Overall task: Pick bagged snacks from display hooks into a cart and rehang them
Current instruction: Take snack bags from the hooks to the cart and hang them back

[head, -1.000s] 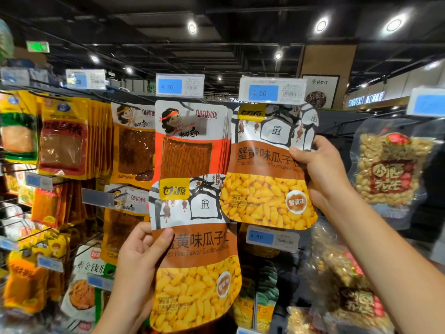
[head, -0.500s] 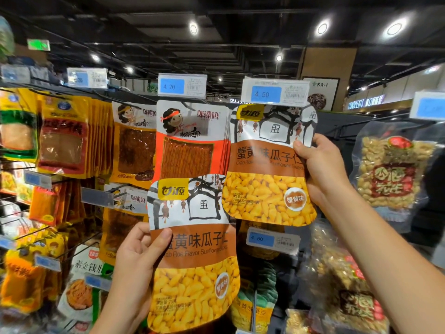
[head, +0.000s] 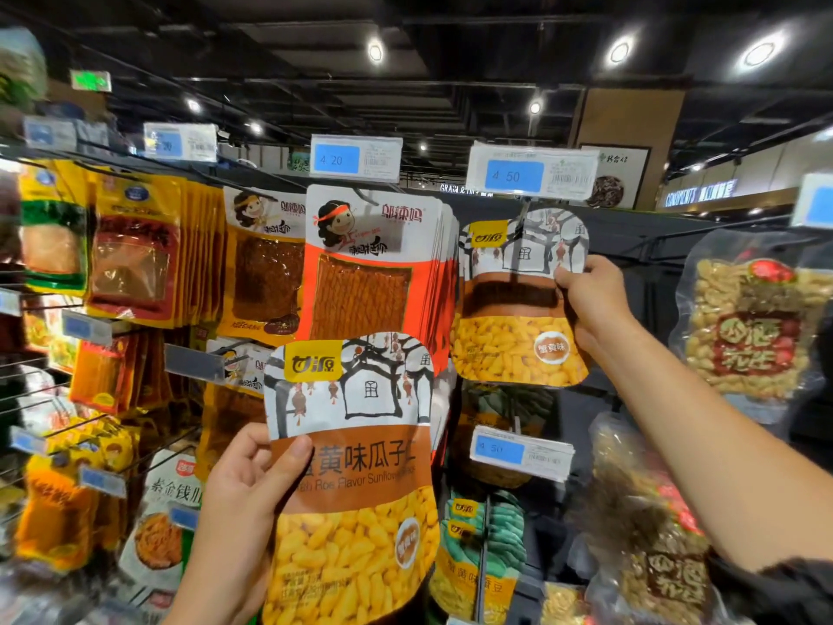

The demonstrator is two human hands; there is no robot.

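Note:
My left hand (head: pixel 245 493) grips a bag of crab-roe sunflower seeds (head: pixel 356 480) by its left edge, thumb across the brown band, low in front of the display. A second identical seed bag (head: pixel 518 309) is held by my right hand (head: pixel 590 295) at its right edge, up by the hook (head: pixel 525 205) under the 4.50 price tag (head: pixel 527 173). The bag's top sits at the hook; whether it hangs on it I cannot tell.
A stack of orange spicy-strip bags (head: pixel 369 272) hangs left of the hook under a 4.20 tag. A clear peanut bag (head: pixel 757 327) hangs at the right. More yellow and green snack bags fill hooks on the left and below. No cart is in view.
My right hand has pushed its seed bag back toward the rack, under the 4.50 tag. The left hand and its bag have hardly moved.

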